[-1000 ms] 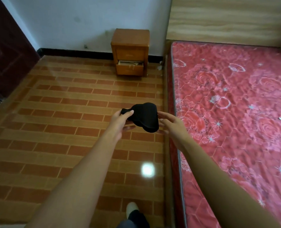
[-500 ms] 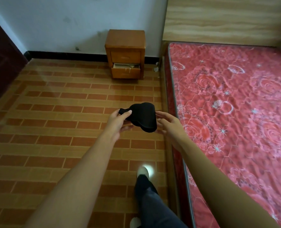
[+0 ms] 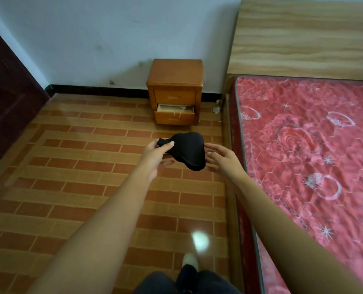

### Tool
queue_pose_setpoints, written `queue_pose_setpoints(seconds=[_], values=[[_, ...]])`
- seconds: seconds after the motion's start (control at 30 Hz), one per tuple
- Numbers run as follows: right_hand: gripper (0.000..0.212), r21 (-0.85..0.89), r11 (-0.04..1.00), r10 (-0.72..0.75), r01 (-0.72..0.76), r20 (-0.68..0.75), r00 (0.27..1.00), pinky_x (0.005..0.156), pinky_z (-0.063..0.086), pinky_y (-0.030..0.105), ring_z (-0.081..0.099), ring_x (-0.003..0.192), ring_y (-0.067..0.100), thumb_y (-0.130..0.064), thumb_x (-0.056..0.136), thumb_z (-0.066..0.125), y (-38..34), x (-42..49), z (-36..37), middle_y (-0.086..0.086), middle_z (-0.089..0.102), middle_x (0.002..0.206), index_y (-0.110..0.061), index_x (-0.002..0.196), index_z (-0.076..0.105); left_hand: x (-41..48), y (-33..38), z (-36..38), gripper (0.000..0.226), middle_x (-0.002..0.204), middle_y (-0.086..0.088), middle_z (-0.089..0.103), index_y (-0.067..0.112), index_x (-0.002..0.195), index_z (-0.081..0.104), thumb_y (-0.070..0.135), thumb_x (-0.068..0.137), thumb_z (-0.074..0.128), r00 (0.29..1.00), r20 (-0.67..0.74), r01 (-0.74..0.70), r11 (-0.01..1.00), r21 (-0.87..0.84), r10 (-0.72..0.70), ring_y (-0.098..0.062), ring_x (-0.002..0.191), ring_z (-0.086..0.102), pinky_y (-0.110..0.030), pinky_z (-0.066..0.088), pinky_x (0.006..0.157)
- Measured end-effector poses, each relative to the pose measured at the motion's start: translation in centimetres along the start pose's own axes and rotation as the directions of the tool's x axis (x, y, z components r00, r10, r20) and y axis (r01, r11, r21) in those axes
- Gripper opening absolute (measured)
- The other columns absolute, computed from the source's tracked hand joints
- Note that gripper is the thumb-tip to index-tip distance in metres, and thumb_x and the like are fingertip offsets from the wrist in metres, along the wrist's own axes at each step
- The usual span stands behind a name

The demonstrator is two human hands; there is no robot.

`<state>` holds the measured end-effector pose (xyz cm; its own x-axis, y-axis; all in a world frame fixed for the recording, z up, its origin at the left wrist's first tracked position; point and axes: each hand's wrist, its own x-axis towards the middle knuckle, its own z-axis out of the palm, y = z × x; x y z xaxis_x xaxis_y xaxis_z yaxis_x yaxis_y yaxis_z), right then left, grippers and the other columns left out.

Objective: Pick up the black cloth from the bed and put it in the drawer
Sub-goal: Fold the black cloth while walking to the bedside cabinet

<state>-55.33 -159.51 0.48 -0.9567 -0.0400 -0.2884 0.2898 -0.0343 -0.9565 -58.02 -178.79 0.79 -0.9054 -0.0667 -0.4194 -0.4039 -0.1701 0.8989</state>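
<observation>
Bedroom, brick-pattern tiled floor (image 3: 70,187), pale wall behind. Dark door (image 3: 8,98) at far left. Small wooden nightstand (image 3: 175,73) against the wall, just off the head corner of the bed (image 3: 314,145). Its upper drawer is closed; the lower drawer (image 3: 174,112) is pulled partway out, with pale paper-like contents showing inside.

Left hand (image 3: 155,154) pinches one end of the black cloth (image 3: 187,149), thumb on top, fingers under and closed on the fabric. The cloth is off the bed, held in the air over the floor beside the bed's long edge, well short of the nightstand. It hangs bunched, with the lower fold sagging free. Right hand (image 3: 223,158) is open, fingers spread, beside the cloth's right side; cannot tell whether it touches or only cups near it.

Risks, as judged from here:
- Grip is a narrow pinch on one end. If the right hand gives no support, the hanging bulk could slip or unroll while walking.
- Drawer gap looks shallow and already partly filled. A bunched cloth may catch on the front lip or sit proud and block closing.
- Drawer sits low, so a stoop is needed; dropping the cloth from height may miss onto the floor.
- Shoe tip (image 3: 190,261) is mid-stride close to the bed edge, so clipping the frame is possible.
</observation>
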Motion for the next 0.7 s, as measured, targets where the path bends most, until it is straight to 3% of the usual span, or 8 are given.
queue_pose_setpoints(seconds=[0.27, 0.4, 0.6, 0.7], values=[[0.034, -0.073, 0.997, 0.012, -0.013, -0.004, 1.000, 0.060, 0.054, 0.021, 0.065, 0.085, 0.012, -0.008, 0.091, 0.042, -2.8, 10.2, 0.5, -0.004, 0.064, 0.099, -0.014, 0.123, 0.054, 9.6, 4.2, 0.7, 0.009, 0.094, -0.003, 0.064, 0.017, 0.088, 0.059, 0.012, 0.083, 0.064, 1.000, -0.017, 0.016, 0.999, -0.051, -0.017, -0.020, 0.078, 0.067, -0.028, 0.056, 0.049], [0.034, -0.066, 0.998, 0.005, -0.006, -0.020, 1.000, 0.056, 0.052, 0.018, 0.066, 0.088, 0.012, -0.008, 0.092, 0.041, -4.2, 15.8, 1.4, -0.003, 0.065, 0.100, -0.015, 0.123, 0.054, 15.6, 6.4, 0.4, 0.008, 0.093, -0.002, 0.064, 0.020, 0.087, 0.059, 0.014, 0.084, 0.063, 1.000, 0.007, 0.014, 1.000, -0.014, -0.014, -0.020, 0.080, 0.066, -0.032, 0.055, 0.064], [0.033, -0.075, 0.997, 0.003, -0.008, -0.068, 0.998, 0.063, 0.053, 0.022, 0.064, 0.095, 0.016, -0.009, 0.093, 0.042, -7.7, 25.8, 3.9, -0.004, 0.063, 0.101, -0.015, 0.124, 0.053, 26.1, 11.7, -0.6, 0.010, 0.095, -0.004, 0.064, 0.018, 0.089, 0.059, 0.013, 0.083, 0.064, 0.999, 0.039, 0.026, 1.000, 0.008, -0.026, -0.026, 0.087, 0.066, -0.037, 0.057, 0.071], [0.032, -0.068, 0.998, -0.005, -0.001, -0.092, 0.996, 0.065, 0.056, 0.024, 0.064, 0.093, 0.015, -0.009, 0.093, 0.041, -9.6, 30.6, 5.5, -0.005, 0.064, 0.099, -0.014, 0.123, 0.053, 31.2, 14.5, -1.3, 0.011, 0.092, -0.003, 0.064, 0.017, 0.090, 0.059, 0.011, 0.083, 0.064, 0.998, 0.055, 0.037, 0.999, 0.013, -0.038, -0.022, 0.080, 0.066, -0.032, 0.059, 0.059]])
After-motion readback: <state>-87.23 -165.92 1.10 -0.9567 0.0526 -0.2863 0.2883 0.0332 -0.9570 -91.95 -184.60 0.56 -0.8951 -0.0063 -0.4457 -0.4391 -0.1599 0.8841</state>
